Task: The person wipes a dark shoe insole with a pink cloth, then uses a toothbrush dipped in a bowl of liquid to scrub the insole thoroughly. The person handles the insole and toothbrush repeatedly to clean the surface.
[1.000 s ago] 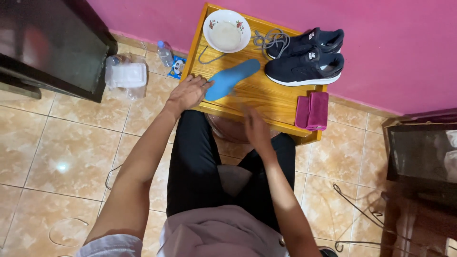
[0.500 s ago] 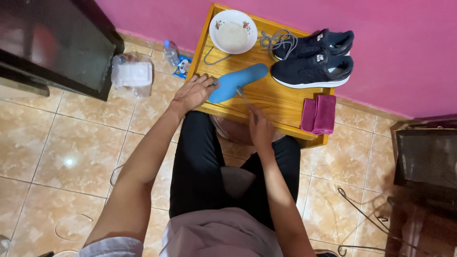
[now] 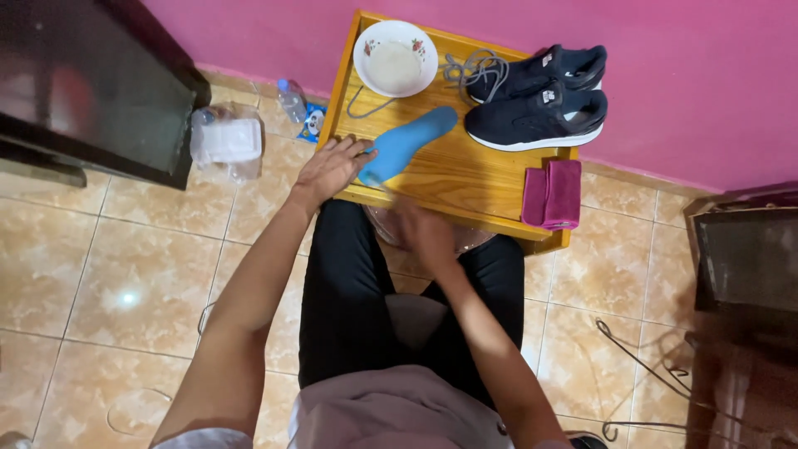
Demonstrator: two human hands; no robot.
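Left hand grip grasps long blue insole; right hand blurred, grip unclear.

The wooden worktop is crowded along its far edge: a white bowl sits at the far left corner, a tangle of grey laces just beside it, and a pair of black sneakers fills the far right against the pink wall. A folded magenta cloth blocks the near right corner. The blue insole lies slantwise across the left half, with the left hand at its near end. Bare wood stays open in the middle, between insole, sneakers and cloth.
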